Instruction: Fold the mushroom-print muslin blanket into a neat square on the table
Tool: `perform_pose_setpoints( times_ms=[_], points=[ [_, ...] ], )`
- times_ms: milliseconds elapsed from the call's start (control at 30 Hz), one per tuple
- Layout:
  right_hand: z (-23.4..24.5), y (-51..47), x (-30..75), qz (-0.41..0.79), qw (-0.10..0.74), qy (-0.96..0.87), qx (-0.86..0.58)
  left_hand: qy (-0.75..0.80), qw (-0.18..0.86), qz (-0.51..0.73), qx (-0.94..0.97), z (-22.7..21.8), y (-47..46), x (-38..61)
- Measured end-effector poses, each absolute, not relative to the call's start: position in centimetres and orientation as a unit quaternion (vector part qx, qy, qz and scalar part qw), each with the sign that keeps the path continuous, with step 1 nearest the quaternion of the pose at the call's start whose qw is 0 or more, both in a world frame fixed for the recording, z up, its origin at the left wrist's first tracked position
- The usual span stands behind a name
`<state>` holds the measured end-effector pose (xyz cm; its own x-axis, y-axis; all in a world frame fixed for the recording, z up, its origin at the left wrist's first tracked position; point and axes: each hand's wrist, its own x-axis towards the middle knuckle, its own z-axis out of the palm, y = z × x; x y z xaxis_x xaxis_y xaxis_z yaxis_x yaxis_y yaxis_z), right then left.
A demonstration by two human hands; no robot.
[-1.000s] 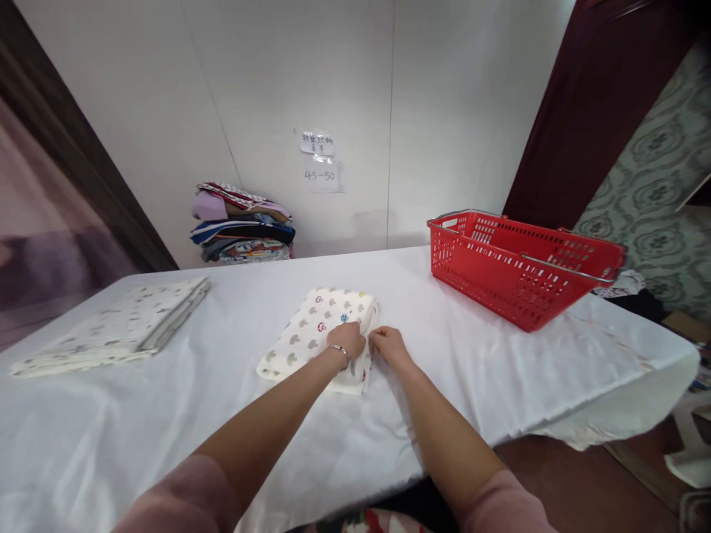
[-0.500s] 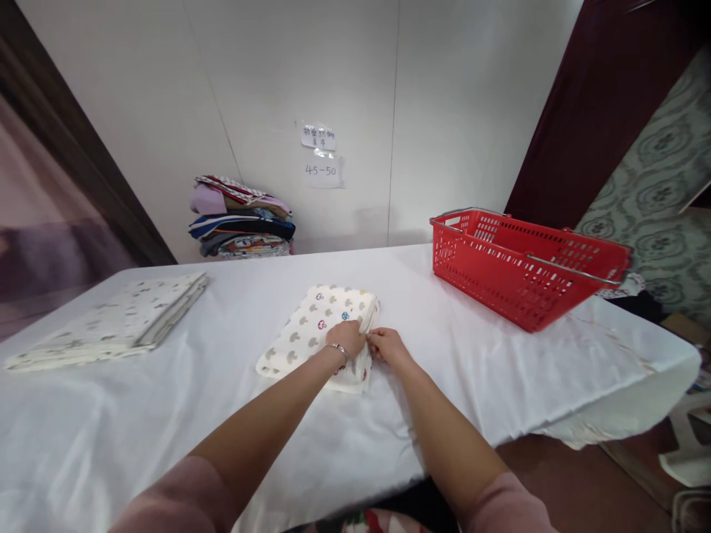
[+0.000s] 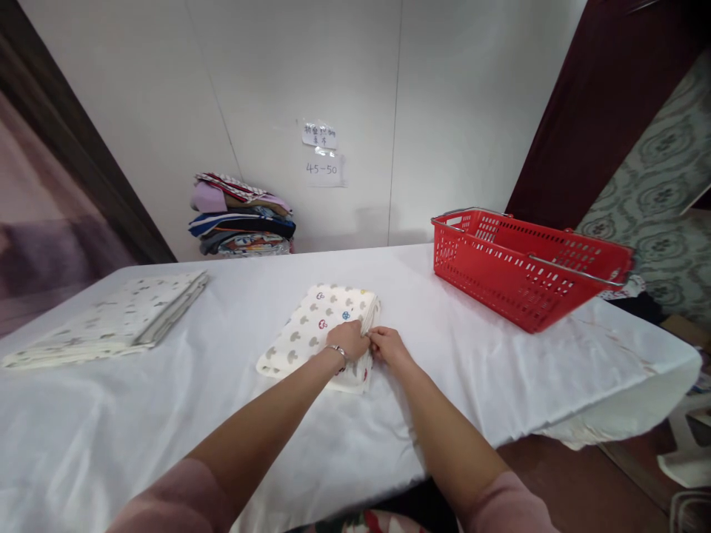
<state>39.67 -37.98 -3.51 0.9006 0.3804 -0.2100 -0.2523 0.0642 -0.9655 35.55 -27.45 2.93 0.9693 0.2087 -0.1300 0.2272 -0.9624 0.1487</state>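
Note:
A folded white cloth [image 3: 303, 337] printed with grey, red and blue mushroom shapes lies flat in the middle of the table. My left hand [image 3: 349, 340], with a bracelet at its wrist, is closed on the cloth's right edge from above. Close beside it, my right hand [image 3: 387, 346] pinches the layered right edge between thumb and fingers. The two hands nearly touch, and the fingertips of the left are partly hidden.
A larger folded patterned cloth [image 3: 116, 314] lies on the left of the white-covered table [image 3: 222, 414]. A red plastic basket [image 3: 500, 277] with metal handles stands at the right. Behind the table's far edge is a pile of folded fabrics [image 3: 241, 218], near paper labels [image 3: 323, 169] on the wall.
Almost nothing differs. Both hands stay at the right edge of the folded cloth, with only a very slight shift of the fingers and of the camera.

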Motion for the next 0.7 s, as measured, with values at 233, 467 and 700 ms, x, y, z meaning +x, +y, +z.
perform_pose_setpoints(
  times_ms=[233,467,700],
  points=[
    [-3.1,-38.3,39.8,0.228,0.731,-0.065,-0.64,0.127,0.086,-0.057,0.987,2.9,-27.6,35.6],
    [-3.1,-39.0,40.6,0.167,0.724,-0.041,-0.668,0.133,0.085,-0.048,0.986,2.3,-27.4,35.8],
    [-3.5,-39.0,40.8,0.174,0.703,-0.032,-0.688,0.131,0.091,-0.045,0.986,2.3,-27.3,35.8]
  ],
)
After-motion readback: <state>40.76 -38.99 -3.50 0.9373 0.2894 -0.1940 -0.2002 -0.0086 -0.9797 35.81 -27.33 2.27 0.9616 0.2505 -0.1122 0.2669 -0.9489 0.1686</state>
